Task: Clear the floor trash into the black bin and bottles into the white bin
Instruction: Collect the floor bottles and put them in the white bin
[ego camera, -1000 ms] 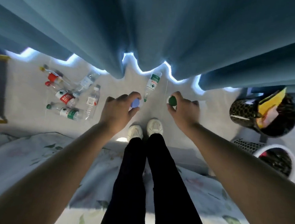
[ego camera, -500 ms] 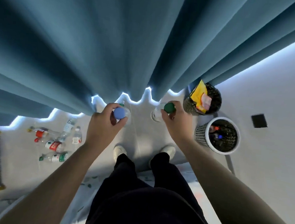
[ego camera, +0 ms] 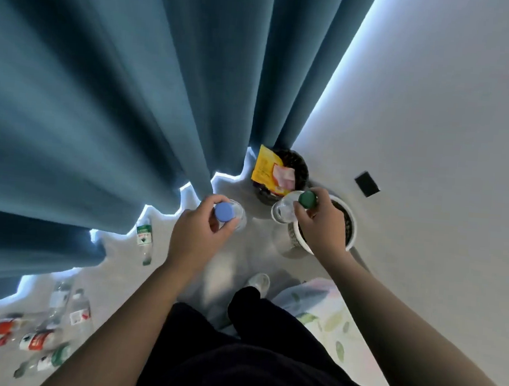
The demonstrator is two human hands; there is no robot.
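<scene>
My left hand (ego camera: 196, 234) grips a clear bottle with a blue cap (ego camera: 224, 212), held upright above the floor. My right hand (ego camera: 320, 225) grips a clear bottle with a green cap (ego camera: 307, 199) at its neck, over the near left rim of the white bin (ego camera: 352, 228). The black bin (ego camera: 298, 162) stands just beyond it, with a yellow wrapper and pink paper on top. A green-labelled bottle (ego camera: 144, 239) lies on the floor by the curtain. Several more bottles (ego camera: 41, 334) lie at the lower left.
A blue curtain (ego camera: 118, 90) hangs ahead and to the left, its hem on the floor. A white wall (ego camera: 436, 115) with a dark socket plate (ego camera: 367, 183) is to the right. A floral sheet (ego camera: 323, 308) lies by my feet.
I turned right toward the bins. Both hands carried their bottles that way, and my right hand now holds the green-capped bottle above the white bin's rim.
</scene>
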